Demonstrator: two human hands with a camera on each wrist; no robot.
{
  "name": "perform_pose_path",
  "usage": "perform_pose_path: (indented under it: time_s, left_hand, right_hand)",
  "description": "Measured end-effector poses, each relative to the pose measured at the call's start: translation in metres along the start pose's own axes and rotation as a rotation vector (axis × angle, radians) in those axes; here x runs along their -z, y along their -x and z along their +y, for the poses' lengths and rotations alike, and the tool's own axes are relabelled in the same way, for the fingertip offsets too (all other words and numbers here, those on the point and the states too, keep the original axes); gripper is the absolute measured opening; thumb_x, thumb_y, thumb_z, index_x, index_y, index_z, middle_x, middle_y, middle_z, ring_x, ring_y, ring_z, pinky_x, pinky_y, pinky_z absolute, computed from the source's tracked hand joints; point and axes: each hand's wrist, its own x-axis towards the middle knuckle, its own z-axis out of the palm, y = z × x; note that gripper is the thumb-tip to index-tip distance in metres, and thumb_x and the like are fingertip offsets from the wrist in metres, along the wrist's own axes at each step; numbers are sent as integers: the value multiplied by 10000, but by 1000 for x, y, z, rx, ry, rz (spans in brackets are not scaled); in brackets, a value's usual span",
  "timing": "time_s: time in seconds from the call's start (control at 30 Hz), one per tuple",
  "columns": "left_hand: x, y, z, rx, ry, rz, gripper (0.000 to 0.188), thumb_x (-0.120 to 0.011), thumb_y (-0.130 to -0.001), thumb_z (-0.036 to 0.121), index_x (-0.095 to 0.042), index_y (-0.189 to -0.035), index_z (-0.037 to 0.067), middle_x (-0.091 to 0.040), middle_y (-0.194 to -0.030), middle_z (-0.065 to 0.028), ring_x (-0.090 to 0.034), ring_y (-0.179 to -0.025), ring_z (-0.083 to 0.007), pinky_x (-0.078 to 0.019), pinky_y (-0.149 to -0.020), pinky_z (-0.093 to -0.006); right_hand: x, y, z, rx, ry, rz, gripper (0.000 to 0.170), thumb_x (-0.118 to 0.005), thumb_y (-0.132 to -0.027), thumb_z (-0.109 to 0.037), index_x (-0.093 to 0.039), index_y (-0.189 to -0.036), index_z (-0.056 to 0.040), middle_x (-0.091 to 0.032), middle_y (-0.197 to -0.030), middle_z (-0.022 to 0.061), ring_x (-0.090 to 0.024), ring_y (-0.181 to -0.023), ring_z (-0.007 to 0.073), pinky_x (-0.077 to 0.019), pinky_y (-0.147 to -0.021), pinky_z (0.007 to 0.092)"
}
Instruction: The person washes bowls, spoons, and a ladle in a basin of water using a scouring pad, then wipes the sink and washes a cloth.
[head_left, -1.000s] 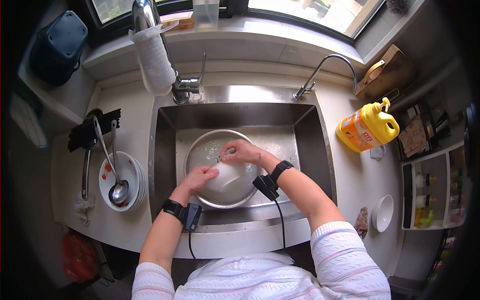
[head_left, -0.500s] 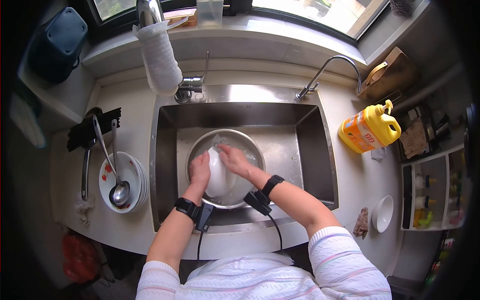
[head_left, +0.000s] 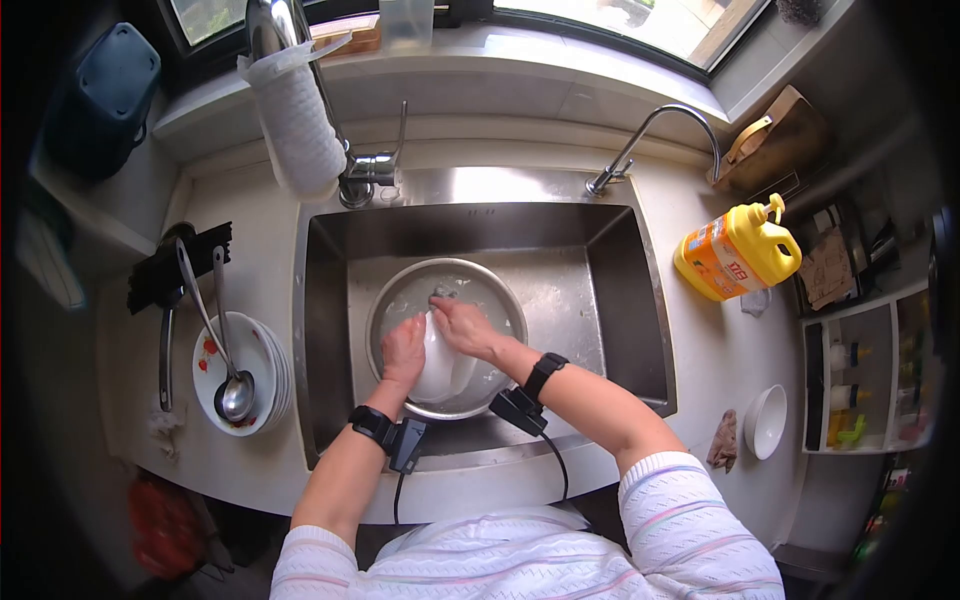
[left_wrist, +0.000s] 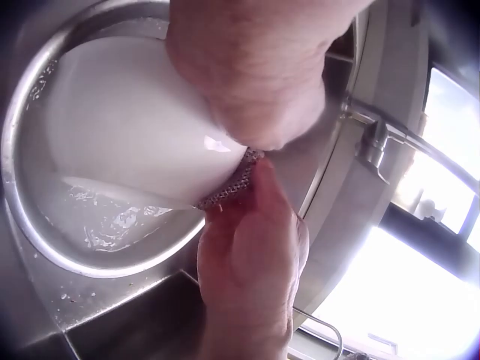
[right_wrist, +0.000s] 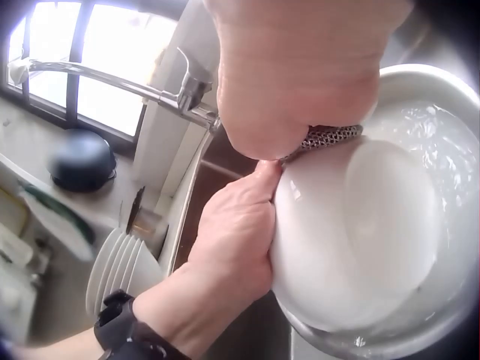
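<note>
A white dish (head_left: pixel 437 372) stands tilted on its side in a metal basin (head_left: pixel 522 325) of water. My left hand (head_left: pixel 404 350) grips its left edge near the top. From the other side my right hand (head_left: pixel 468 328) presses a metal mesh scrubber (right_wrist: pixel 330 136) against the dish's upper edge. In the left wrist view the scrubber (left_wrist: pixel 232 187) lies between my right hand (left_wrist: pixel 251 251) and the dish (left_wrist: pixel 135 112). Part of my left fingers is hidden behind the dish.
The basin sits inside a steel sink (head_left: pixel 640 330). On the left counter are stacked plates (head_left: pixel 275 375) with ladles (head_left: pixel 237 396); on the right are a yellow detergent bottle (head_left: pixel 735 250), a white bowl (head_left: pixel 766 422) and a brown cloth (head_left: pixel 723 440). Two faucets stand behind.
My left hand has moved up along the dish's left side, and the dish has turned more upright. My right hand has come down slightly and lies against its upper right side.
</note>
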Motion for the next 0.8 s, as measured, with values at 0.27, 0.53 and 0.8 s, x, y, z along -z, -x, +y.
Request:
perform_pose_path:
  time_s: [0.27, 0.53, 0.8]
  left_hand:
    - [-6, -3, -16, 211, 194, -58, 384, -443, -895, 320, -596, -767, -8, -609, -668, -88, -552, -612, -185, -422, -586, -324]
    - [4, -21, -10, 544, 991, 189, 365, -424, -905, 295, -562, -894, -43, -587, -817, -67, -543, -744, -148, -439, -665, -286]
    - [-13, -17, -16, 579, 774, 232, 392, -403, -903, 301, -575, -910, -51, -602, -833, -90, -554, -744, -165, -442, -654, -298]
  right_hand:
    - [5, 2, 47, -474, -643, -104, 340, -431, -875, -230, -525, -1117, -11, -570, -1047, 104, -521, -959, 184, -400, -842, 318]
    - [-16, 32, 67, -906, -938, -111, 308, -525, -841, -212, -545, -1004, 48, -579, -924, 116, -563, -757, 220, -470, -598, 369]
    - [-11, -5, 33, -476, -145, 114, 259, -435, -823, -161, -593, -987, -37, -602, -883, 227, -584, -861, 359, -442, -736, 426]
